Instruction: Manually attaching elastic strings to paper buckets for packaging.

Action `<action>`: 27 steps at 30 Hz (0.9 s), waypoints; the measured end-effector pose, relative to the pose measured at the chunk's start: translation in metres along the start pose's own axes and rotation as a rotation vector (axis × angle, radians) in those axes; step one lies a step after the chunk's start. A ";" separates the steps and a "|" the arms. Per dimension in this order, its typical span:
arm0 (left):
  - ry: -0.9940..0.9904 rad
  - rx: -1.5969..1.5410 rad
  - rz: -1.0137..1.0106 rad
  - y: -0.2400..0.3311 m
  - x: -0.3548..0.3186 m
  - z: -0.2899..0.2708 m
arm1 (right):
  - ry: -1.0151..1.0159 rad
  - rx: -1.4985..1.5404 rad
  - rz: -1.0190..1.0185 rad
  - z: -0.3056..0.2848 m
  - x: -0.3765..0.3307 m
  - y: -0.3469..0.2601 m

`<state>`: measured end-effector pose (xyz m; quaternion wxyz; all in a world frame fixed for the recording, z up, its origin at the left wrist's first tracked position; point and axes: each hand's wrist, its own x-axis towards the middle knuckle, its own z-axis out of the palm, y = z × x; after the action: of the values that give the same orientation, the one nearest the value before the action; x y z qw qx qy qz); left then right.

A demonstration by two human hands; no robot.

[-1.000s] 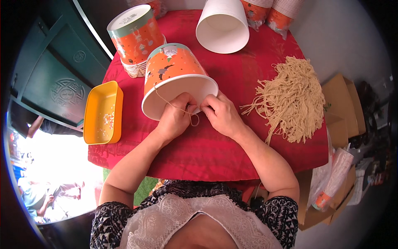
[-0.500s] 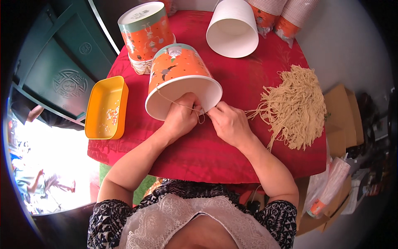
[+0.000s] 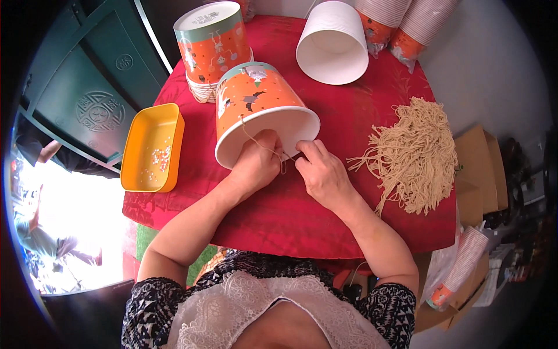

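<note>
Head view: an orange paper bucket with a pale green band and printed figures lies centrally over a counter covered in red cloth, directly in front of the person. Its wide, white-rimmed mouth faces the wearer and somewhat downward; its narrower green-banded end points away. The long axis accordingly runs from the near mouth to the far end, leaning slightly left. Whether the bucket touches the cloth cannot be told.

A thin tan cord hangs from the left part of the rim and crosses the mouth to the left hand, ending in a small loop beside it. The left fingers reach into the lower mouth, curled narrowly on the cord. The right hand lies at the rim's lower right, thumb and forefinger close together; what they grip, if anything, cannot be told.

To the left stands a yellow rectangular plastic tub containing small pale and reddish pieces; to the right, a loose heap of tan cords. Beyond lies a white round stack of buckets, mouth toward the wearer.
</note>
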<state>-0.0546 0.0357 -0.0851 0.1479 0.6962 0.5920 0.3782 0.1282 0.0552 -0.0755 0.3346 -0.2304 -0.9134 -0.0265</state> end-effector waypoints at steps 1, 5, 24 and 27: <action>-0.026 0.021 -0.029 0.000 0.000 -0.001 | -0.003 0.011 0.008 0.001 0.000 0.001; -0.117 -0.027 -0.093 0.007 0.000 -0.011 | 0.008 0.067 0.031 0.001 -0.001 0.003; -0.262 -0.523 -0.232 0.015 0.008 -0.013 | -0.009 0.105 0.070 0.002 -0.001 0.003; -0.292 -0.525 -0.263 0.018 0.009 -0.015 | -0.015 0.103 0.082 0.002 -0.001 0.004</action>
<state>-0.0522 0.0358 -0.0606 0.4533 0.5985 0.5317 0.3919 0.1291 0.0586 -0.0782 0.3399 -0.2502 -0.9059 0.0361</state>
